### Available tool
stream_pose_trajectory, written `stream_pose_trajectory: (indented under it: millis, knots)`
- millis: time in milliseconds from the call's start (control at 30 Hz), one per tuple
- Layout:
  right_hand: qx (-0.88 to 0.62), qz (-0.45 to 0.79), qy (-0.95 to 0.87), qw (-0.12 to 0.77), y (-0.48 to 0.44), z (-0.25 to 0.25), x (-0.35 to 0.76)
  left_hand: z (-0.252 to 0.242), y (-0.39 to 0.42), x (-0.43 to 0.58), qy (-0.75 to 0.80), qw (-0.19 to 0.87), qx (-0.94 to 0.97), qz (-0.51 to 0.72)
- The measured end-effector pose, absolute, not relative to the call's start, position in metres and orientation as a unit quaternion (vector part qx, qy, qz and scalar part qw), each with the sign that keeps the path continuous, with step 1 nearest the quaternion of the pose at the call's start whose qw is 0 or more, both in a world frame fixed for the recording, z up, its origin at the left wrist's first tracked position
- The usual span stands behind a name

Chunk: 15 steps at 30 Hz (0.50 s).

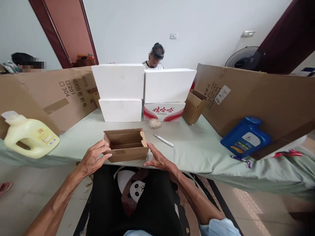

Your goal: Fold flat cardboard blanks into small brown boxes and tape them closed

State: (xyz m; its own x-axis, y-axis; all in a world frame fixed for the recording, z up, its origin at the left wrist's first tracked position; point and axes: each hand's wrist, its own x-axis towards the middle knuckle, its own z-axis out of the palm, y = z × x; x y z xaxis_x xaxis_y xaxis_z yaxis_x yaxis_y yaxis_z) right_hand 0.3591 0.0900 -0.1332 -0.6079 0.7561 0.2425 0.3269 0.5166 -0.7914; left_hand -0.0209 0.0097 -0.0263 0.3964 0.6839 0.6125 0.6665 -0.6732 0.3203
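An open, small brown cardboard box [128, 155] sits at the near edge of the cloth-covered table, its top open toward me and its inside looking bare. My left hand [94, 157] grips the box's left end, with the thumb on the front wall and the fingers at the rim. At the right end, my right hand [158, 159] rests against the box with thumb and fingers apart. Something pale and translucent shows between them, too unclear to name. Just beyond the box lie a white pen-like cutter [163, 140] and a small clump of clear plastic [154, 123].
White boxes [118, 82] are stacked at the back, beside another small brown box [194, 106]. Large cardboard panels [73, 98] flank the table. A yellow jug [31, 136] stands left; a blue bottle [246, 137] and a purple pen [240, 160] are right. Two people are beyond.
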Motion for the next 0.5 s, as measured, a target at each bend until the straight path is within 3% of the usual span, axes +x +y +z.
stream_pose_trajectory:
  millis: [300,500]
  knots:
    - [-0.273,0.434,-0.788,0.339,0.110,-0.112,0.332,-0.019,0.010,-0.029,0.416,0.040,0.854,0.310]
    - [-0.297,0.517,-0.710,0.375,0.103,-0.098,0.329,-0.038,-0.002,-0.047,0.443,-0.101,0.850,0.266]
